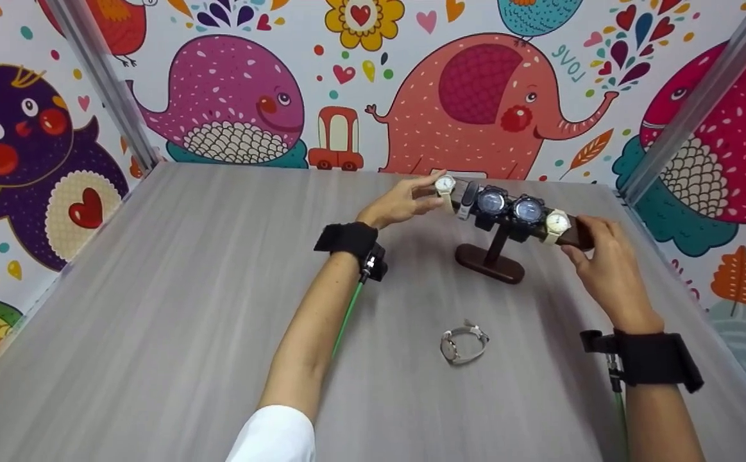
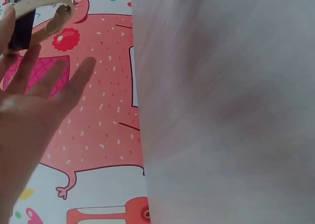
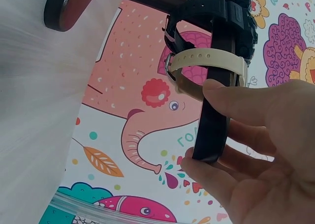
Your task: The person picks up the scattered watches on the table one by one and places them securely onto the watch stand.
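A dark brown watch stand stands upright on its oval base, its crossbar tilted lower to the right. Along the bar sit a white watch, a slim grey-banded one, two bulky black watches and a cream-strapped watch. My left hand pinches the bar's left end by the white watch, its other fingers spread in the left wrist view. My right hand grips the bare right end, thumb close to the cream strap.
A loose watch with a pale strap lies on its side on the grey wood-grain table, nearer than the stand. Cartoon-printed wall panels rise behind and at both sides. Green cables trail from both wrist straps.
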A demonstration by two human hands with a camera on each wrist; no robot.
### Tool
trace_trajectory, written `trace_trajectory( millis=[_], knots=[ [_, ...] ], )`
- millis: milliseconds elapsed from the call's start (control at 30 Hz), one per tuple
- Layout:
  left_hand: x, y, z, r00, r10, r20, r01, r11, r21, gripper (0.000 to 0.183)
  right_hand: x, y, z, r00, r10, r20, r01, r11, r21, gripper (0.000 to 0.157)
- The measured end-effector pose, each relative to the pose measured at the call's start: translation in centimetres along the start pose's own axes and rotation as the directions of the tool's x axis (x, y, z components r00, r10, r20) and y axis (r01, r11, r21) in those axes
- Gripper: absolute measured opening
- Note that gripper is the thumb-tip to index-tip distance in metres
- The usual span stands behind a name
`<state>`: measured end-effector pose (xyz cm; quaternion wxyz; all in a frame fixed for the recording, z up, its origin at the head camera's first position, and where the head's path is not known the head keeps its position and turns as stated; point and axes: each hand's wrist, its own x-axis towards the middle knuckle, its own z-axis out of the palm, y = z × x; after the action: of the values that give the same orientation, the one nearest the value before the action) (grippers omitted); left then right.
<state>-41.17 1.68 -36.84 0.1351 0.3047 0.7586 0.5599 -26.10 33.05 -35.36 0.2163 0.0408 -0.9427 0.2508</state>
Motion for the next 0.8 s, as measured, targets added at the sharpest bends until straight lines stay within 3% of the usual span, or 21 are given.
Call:
trace_trajectory(
  millis=[200,533,800],
  knots=[
    [0.6,0.2,0.4,1.000,0.010,0.021,-0.009,0.999,-0.045,0.060,-0.2,0.2,0.1,0.999,-0.025,-0.026,0.025,1.000,-0.003,0.049],
    [0.8,1.3,0.3,0.999,0.039,0.026,-0.041,0.995,0.096,0.059,0.0,0.0,0.1,0.999,-0.043,-0.029,0.044,0.999,0.010,0.048],
    [0.9,1.5,0.5,0.999,0.043,0.033,-0.047,0.989,0.142,0.058,0.0,0.0,0.1,0.998,-0.055,-0.040,0.055,0.998,0.006,0.047]
  ],
)
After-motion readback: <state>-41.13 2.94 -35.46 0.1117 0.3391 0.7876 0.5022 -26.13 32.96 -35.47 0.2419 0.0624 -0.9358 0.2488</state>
